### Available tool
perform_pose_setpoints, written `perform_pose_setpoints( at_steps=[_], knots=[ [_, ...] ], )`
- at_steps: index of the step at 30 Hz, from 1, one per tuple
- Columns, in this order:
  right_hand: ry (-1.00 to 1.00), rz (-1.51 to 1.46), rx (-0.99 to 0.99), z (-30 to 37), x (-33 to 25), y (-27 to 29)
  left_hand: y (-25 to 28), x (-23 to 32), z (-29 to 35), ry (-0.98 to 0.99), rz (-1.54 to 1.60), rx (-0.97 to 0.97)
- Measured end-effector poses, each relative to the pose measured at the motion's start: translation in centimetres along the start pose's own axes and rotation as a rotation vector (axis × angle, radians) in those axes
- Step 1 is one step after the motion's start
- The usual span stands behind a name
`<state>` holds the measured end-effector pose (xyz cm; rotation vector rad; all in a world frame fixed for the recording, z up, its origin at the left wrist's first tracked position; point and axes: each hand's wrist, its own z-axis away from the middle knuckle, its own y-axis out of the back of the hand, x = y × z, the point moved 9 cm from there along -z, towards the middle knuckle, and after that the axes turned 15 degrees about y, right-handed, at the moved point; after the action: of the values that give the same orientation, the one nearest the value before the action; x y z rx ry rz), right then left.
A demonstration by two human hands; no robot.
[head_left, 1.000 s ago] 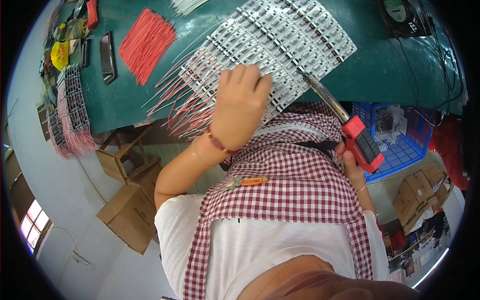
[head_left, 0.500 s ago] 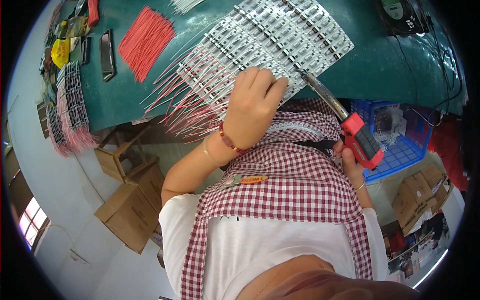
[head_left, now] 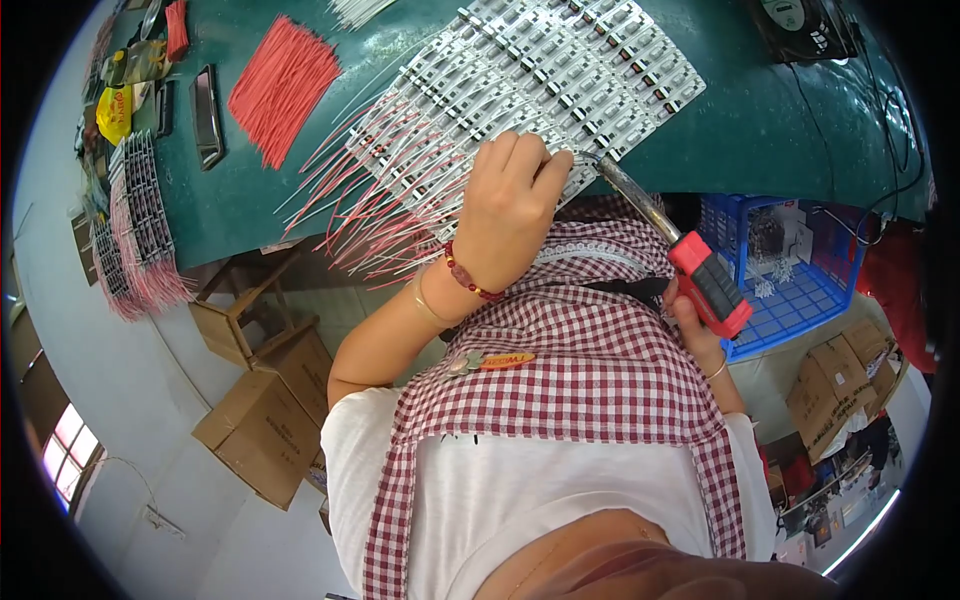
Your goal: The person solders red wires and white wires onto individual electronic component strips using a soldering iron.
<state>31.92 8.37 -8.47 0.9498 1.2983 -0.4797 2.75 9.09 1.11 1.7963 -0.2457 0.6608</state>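
Observation:
My right hand [head_left: 697, 325] grips the red and black handle of a soldering iron [head_left: 708, 283]. Its bent tip reaches the lower right edge of a panel of small silvery circuit boards [head_left: 560, 75], close beside my left fingertips. My left hand [head_left: 508, 205] rests over the panel's near edge, fingers curled and pinched together; whatever they hold is hidden beneath them. Red and white wires [head_left: 385, 190] fan out from the panel's left part, some running under my left hand and wrist.
On the green table [head_left: 225, 215] lie a bundle of red wires [head_left: 283, 90], white wires [head_left: 360, 10], a phone [head_left: 206, 117] and wired boards [head_left: 150, 220]. A black device [head_left: 800, 30] with cables stands far right. Below the edge are a blue crate [head_left: 790, 300] and cardboard boxes [head_left: 265, 435].
The soldering iron has shifted slightly left, and its tip is now nearer my left fingertips. My left hand keeps nearly the same place on the panel.

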Motion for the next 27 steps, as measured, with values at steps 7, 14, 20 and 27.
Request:
perform_pose_setpoints(
  at_steps=[7, 14, 20, 27],
  knots=[
    [-0.004, -0.117, 0.03, -1.7, -2.4, 0.0, 0.0, -0.2, 0.1, 0.015, 0.001, 0.007],
    [0.028, -0.202, 0.066, -2.2, -3.0, -0.2, 0.3, -0.2, -0.2, 0.01, -0.059, -0.011],
    [-0.081, -0.225, 0.012, -0.5, -1.7, -0.5, 1.5, 1.0, 0.6, -0.054, -0.015, 0.057],
    [0.035, -0.084, 0.114, -0.2, -1.4, 0.4, -0.3, 0.7, 0.7, -0.008, 0.024, 0.008]
  ],
)
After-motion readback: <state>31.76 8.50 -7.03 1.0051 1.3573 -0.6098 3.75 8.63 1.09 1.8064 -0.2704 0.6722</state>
